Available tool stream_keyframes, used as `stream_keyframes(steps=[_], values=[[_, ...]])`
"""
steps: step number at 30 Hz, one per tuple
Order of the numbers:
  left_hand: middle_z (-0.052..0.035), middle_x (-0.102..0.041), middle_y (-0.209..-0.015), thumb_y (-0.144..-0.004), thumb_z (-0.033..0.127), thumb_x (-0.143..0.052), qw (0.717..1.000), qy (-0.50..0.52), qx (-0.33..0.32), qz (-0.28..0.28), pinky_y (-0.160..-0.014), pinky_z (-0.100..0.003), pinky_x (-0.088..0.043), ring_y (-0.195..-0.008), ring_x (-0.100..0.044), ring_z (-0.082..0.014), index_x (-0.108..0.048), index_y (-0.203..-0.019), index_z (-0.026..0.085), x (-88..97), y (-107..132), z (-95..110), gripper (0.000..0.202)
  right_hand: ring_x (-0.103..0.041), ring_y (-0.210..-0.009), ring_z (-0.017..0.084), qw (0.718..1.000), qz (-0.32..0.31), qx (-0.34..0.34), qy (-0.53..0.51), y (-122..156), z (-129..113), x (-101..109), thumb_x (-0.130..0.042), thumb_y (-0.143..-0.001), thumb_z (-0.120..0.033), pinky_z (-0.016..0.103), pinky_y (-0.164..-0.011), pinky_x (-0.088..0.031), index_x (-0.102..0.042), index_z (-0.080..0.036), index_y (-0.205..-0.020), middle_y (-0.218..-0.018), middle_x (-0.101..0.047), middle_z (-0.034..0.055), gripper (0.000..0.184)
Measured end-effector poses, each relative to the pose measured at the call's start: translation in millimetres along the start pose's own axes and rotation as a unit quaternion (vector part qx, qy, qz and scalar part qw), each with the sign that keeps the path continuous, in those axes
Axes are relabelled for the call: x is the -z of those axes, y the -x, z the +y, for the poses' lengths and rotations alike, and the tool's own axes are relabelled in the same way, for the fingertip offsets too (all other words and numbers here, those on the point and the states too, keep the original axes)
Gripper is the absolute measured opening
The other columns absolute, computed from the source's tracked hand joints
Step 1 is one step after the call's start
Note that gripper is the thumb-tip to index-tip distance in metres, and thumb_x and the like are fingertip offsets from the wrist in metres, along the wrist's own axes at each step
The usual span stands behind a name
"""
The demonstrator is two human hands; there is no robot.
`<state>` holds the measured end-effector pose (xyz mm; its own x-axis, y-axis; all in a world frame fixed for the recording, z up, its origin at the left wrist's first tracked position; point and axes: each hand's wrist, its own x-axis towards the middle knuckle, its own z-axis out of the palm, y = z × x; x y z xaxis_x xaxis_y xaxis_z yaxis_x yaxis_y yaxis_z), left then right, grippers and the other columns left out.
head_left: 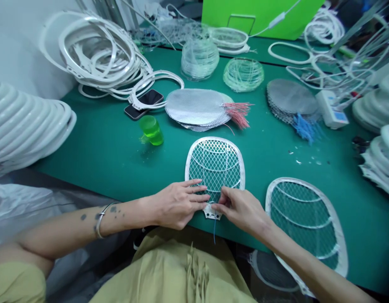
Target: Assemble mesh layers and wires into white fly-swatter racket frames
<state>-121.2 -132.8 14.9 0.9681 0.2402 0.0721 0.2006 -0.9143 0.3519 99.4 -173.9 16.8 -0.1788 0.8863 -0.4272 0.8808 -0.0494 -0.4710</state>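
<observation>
A white oval racket head with a mesh face lies on the green table in front of me, its short neck toward my body. Across the lower left of its mesh, my left hand rests flat with the fingers stretched out. My right hand is at the lower right of the mesh, thumb and forefinger pinched just above the neck. A thin blue wire runs from those fingertips down over the neck and hangs past the table edge. Its upper end is hidden by the fingers.
Another racket head lies under my right forearm. Beyond are stacked mesh sheets with red wires, mesh discs with blue wires, a green jar and phones. White frames pile up at the left; more stacks stand right.
</observation>
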Motion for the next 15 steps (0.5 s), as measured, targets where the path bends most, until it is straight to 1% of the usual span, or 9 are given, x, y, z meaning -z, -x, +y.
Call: stream_keyframes(steps=[3, 7, 8, 10, 11, 12, 13, 14, 15], values=[[-0.0049, -0.062, -0.129, -0.084, 0.016, -0.050, 0.999, 0.033, 0.017, -0.007, -0.118, -0.044, -0.025, -0.127, -0.051, -0.0253, -0.066, -0.117, 0.016, -3.9, -2, 0, 0.037, -0.057, -0.061, 0.016, 0.998, -0.015, -0.019, 0.050, -4, -6, 2, -0.067, -0.079, -0.035, 0.027, -0.052, -0.023, -0.052, -0.023, -0.066, -0.067, -0.066, -0.0030, 0.023], [-0.0071, -0.056, -0.137, -0.084, 0.017, -0.051, 0.998, 0.054, 0.041, -0.009, -0.119, -0.045, -0.023, -0.134, -0.043, -0.0277, -0.063, -0.124, 0.013, -9.3, 2, 2, 0.041, -0.058, -0.063, 0.016, 0.997, -0.012, -0.007, 0.072, -2, -12, 4, -0.067, -0.079, -0.029, 0.028, -0.054, -0.025, -0.051, -0.022, -0.068, -0.068, -0.066, -0.0027, 0.020], [-0.0062, -0.054, -0.138, -0.086, 0.017, -0.051, 0.997, 0.064, 0.044, -0.008, -0.119, -0.045, -0.022, -0.136, -0.040, -0.0270, -0.061, -0.126, 0.015, -8.6, 4, 2, 0.042, -0.059, -0.063, 0.016, 0.997, -0.011, 0.002, 0.071, 0, -12, 4, -0.066, -0.079, -0.028, 0.028, -0.054, -0.027, -0.051, -0.022, -0.068, -0.068, -0.066, -0.0034, 0.020], [-0.0007, -0.053, -0.139, -0.091, 0.021, -0.049, 0.994, 0.105, 0.032, -0.018, -0.119, -0.043, -0.022, -0.137, -0.039, -0.0227, -0.058, -0.130, 0.023, -3.8, 8, -4, 0.040, -0.060, -0.066, 0.014, 0.997, -0.002, 0.033, 0.068, 4, -8, 3, -0.065, -0.082, -0.029, 0.027, -0.058, -0.032, -0.052, -0.023, -0.070, -0.071, -0.066, -0.0047, 0.019], [0.0024, -0.054, -0.139, -0.094, 0.024, -0.048, 0.991, 0.127, 0.030, -0.015, -0.119, -0.041, -0.022, -0.137, -0.040, -0.0200, -0.057, -0.131, 0.028, -0.4, 9, -9, 0.038, -0.062, -0.070, 0.015, 0.996, 0.016, 0.052, 0.070, 7, -3, 1, -0.065, -0.082, -0.032, 0.027, -0.062, -0.036, -0.053, -0.023, -0.073, -0.075, -0.068, -0.0043, 0.018], [0.0044, -0.052, -0.139, -0.097, 0.028, -0.046, 0.989, 0.138, 0.043, -0.003, -0.119, -0.040, -0.022, -0.137, -0.039, -0.0180, -0.055, -0.132, 0.032, 3.0, 9, -15, 0.036, -0.063, -0.079, 0.016, 0.993, 0.051, 0.071, 0.079, 8, 3, -2, -0.066, -0.083, -0.037, 0.028, -0.068, -0.039, -0.056, -0.024, -0.079, -0.083, -0.069, -0.0025, 0.017], [0.0048, -0.049, -0.142, -0.099, 0.033, -0.045, 0.988, 0.135, 0.073, 0.020, -0.120, -0.040, -0.021, -0.139, -0.035, -0.0174, -0.053, -0.134, 0.033, 5.8, 9, -22, 0.036, -0.063, -0.092, 0.020, 0.986, 0.099, 0.091, 0.095, 8, 11, -6, -0.065, -0.082, -0.045, 0.031, -0.078, -0.041, -0.059, -0.024, -0.091, -0.097, -0.070, 0.0012, 0.024], [0.0035, -0.043, -0.147, -0.099, 0.039, -0.043, 0.985, 0.113, 0.117, 0.051, -0.120, -0.042, -0.019, -0.142, -0.030, -0.0185, -0.048, -0.138, 0.032, 7.4, 7, -30, 0.040, -0.058, -0.108, 0.025, 0.975, 0.153, 0.106, 0.119, 7, 19, -10, -0.064, -0.081, -0.054, 0.036, -0.088, -0.040, -0.058, -0.023, -0.107, -0.114, -0.066, 0.0066, 0.041], [0.0011, -0.035, -0.152, -0.099, 0.045, -0.042, 0.979, 0.079, 0.166, 0.084, -0.120, -0.044, -0.017, -0.144, -0.024, -0.0206, -0.041, -0.143, 0.030, 7.5, 6, -37, 0.047, -0.049, -0.123, 0.030, 0.961, 0.203, 0.117, 0.146, 6, 28, -15, -0.061, -0.079, -0.063, 0.042, -0.096, -0.037, -0.051, -0.020, -0.125, -0.131, -0.057, 0.0122, 0.063]])
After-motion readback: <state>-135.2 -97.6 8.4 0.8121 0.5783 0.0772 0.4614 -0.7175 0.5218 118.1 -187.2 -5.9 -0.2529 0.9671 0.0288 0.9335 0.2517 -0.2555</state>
